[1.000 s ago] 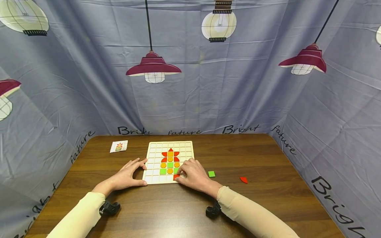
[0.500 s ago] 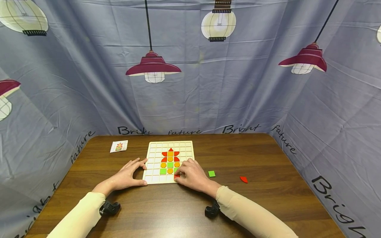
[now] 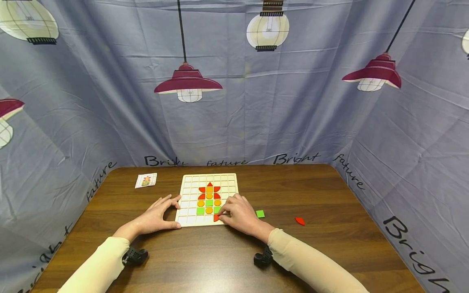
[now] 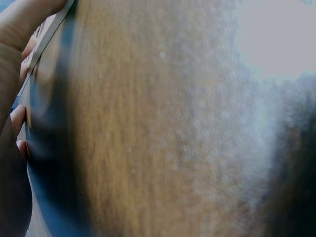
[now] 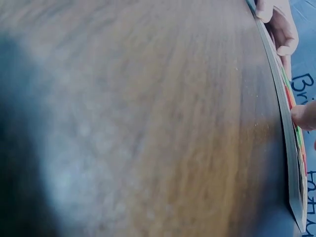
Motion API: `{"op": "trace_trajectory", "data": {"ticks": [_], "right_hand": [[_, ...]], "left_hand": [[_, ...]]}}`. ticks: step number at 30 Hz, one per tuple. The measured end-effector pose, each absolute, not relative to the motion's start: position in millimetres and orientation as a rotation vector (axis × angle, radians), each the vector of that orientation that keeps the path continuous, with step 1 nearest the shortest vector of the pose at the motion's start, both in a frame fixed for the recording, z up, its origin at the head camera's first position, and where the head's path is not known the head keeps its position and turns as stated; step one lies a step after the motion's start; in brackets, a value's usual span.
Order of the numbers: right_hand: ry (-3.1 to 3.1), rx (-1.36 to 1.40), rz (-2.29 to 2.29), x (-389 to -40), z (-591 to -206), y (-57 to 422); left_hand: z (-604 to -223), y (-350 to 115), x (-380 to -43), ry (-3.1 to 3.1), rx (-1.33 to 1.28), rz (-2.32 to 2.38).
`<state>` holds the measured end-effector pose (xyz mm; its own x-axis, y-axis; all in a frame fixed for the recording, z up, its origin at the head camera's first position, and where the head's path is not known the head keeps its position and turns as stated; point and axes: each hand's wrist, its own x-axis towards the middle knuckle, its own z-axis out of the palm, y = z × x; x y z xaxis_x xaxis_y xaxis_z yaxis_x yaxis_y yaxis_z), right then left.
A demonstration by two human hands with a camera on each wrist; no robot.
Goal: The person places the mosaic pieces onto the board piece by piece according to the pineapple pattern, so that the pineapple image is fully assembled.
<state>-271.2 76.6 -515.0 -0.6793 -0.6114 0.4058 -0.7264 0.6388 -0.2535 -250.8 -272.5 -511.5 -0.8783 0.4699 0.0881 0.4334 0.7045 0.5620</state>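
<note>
A pale gridded board (image 3: 188, 185) lies on the table, bearing a figure of red, orange and green tiles. My left hand (image 3: 157, 215) rests at the board's left side, thumb and fingers spread wide along the edge. With thumb and forefinger, my right hand (image 3: 242, 215) pinches a red tile (image 3: 215, 218) with a curved side, low in the front row at the figure's bottom right. The right palm covers the board's front right corner. In the right wrist view the right thumb (image 5: 303, 116) touches the tiles. The left wrist view shows the left hand (image 4: 12, 74) against the board's edge.
On the table (image 3: 311, 191), right of the right hand, lie a green square tile (image 3: 260, 214) and a red quarter-round tile (image 3: 299, 221). A small printed card (image 3: 146, 180) with a similar figure sits at the back left. A printed curtain (image 3: 227, 134) hangs behind the table.
The right fingers have shifted slightly on the red tile, and more of its face shows now. The left hand has stayed at the board's edge.
</note>
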Motion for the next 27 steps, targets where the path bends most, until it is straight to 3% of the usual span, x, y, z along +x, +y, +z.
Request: {"op": "trace_trajectory", "data": {"ticks": [8, 20, 27], "right_hand": [[-2.555, 1.021, 0.613, -278.5, -506.0, 95.9], [-2.638, 0.818, 0.728, -292.5, -493.9, 171.6], [-2.71, 0.832, 0.717, -288.7, -497.0, 204.3]], "left_hand": [[-512.0, -273.3, -250.8, 2.858, 0.778, 0.91], [-510.9, -272.7, -249.8, 2.856, 0.77, 0.907], [-511.8, -273.2, -250.3, 2.859, 0.787, 0.913]]}}
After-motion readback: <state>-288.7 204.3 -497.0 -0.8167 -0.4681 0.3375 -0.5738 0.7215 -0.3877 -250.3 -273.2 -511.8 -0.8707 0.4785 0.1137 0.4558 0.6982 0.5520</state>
